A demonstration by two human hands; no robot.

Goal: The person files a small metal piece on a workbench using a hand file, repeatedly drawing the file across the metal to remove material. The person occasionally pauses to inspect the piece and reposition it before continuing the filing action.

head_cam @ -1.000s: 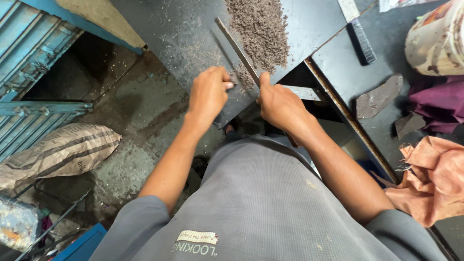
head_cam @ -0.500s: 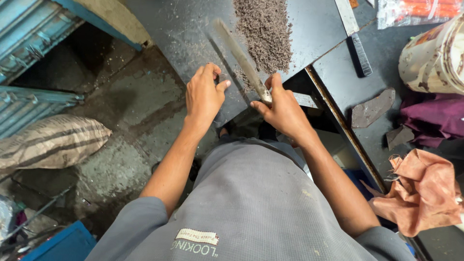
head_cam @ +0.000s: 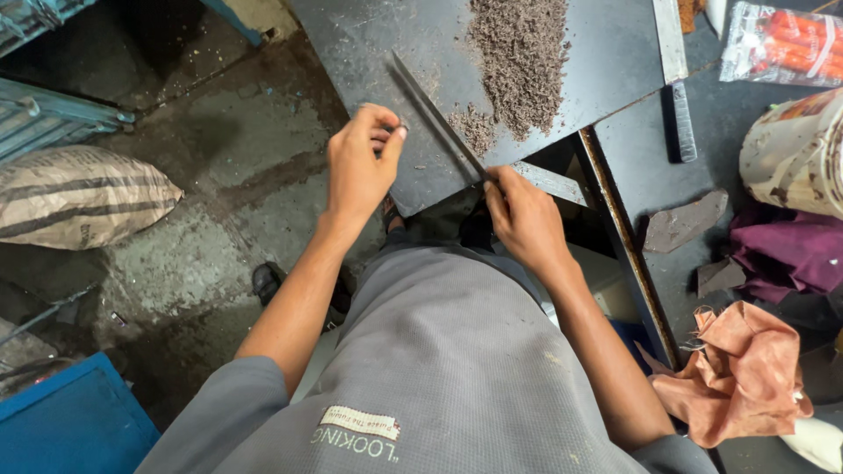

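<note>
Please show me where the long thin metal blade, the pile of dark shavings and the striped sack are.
Long thin metal blade (head_cam: 436, 118), head view, middle of blade.
Pile of dark shavings (head_cam: 520, 61), head view, pile centre.
Striped sack (head_cam: 79, 197), head view, its middle.

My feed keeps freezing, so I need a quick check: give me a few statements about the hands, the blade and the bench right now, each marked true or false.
1. The right hand grips the near end of the long blade. True.
2. The left hand lies flat on the heap of shavings. False: it is at the board's left edge, apart from the heap.
3. The blade lies across the dark board. True.
4. A blue rag lies on the bench at the right. False: the crumpled rag there is orange-pink.
5. A striped sack lies on the floor at the left. True.
</note>
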